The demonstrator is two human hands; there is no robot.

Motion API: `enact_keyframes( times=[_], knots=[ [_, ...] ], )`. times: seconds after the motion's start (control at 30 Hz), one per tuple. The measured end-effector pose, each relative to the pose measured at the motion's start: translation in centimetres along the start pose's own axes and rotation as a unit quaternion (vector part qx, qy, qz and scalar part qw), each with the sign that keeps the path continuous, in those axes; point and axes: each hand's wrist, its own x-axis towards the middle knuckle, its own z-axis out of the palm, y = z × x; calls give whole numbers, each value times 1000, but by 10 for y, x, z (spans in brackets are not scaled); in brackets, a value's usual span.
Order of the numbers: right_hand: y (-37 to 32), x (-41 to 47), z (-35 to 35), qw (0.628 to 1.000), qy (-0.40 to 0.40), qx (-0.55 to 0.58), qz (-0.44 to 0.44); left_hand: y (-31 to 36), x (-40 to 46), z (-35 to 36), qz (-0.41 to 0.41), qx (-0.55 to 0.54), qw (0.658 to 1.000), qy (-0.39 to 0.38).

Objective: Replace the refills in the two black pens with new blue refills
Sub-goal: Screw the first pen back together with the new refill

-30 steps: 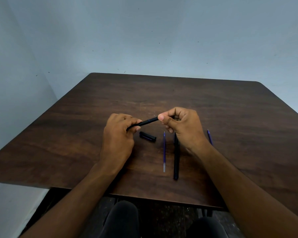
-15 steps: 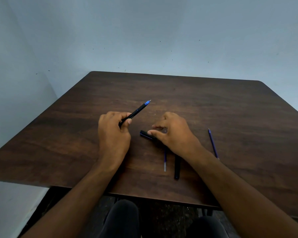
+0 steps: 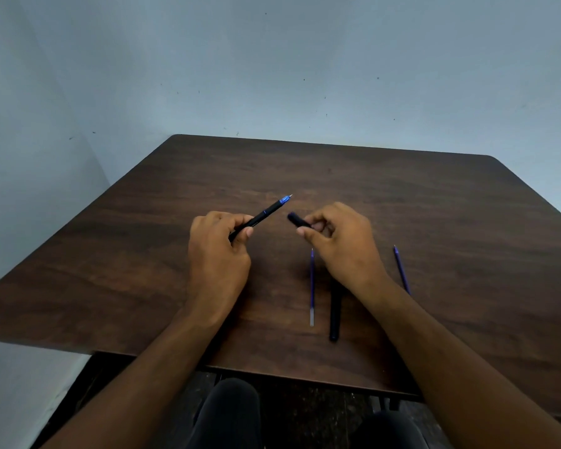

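My left hand (image 3: 219, 254) grips a black pen (image 3: 262, 216) by its lower barrel, its blue tip pointing up and to the right. Just to the right of that tip, my right hand (image 3: 340, 244) pinches the black pen cap (image 3: 298, 220) above the table. A second black pen (image 3: 335, 314) lies on the brown table (image 3: 143, 270) under my right wrist, partly hidden by it. One blue refill (image 3: 312, 286) lies just left of that pen. Another blue refill (image 3: 401, 268) lies to the right of my right forearm.
The table stands against a pale blue wall (image 3: 305, 76), and another wall closes the left side. The table's near edge runs just above my knees (image 3: 230, 413).
My right hand let go of the pen's tip end, reached down to the cap on the table, and has lifted it up beside the pen. My left hand kept hold of the pen.
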Motion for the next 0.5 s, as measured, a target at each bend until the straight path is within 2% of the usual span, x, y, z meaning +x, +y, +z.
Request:
enact_keyframes(
  times=[0.1,0.2,0.27,0.37,0.5],
  knots=[
    [2,2,-5,984,37,153,78,-1,0,1,13,2,1000,-7],
    [3,4,-11,919,40,373,122,0,0,3,22,3,999,-24],
    [4,5,-13,870,22,475,129,1,-1,4,22,-8,999,-28],
    [2,5,-13,829,-13,544,125,1,-1,4,22,-13,999,-30],
    [2,5,-11,829,-20,544,128,1,-1,4,23,-5,999,-38]
  ],
)
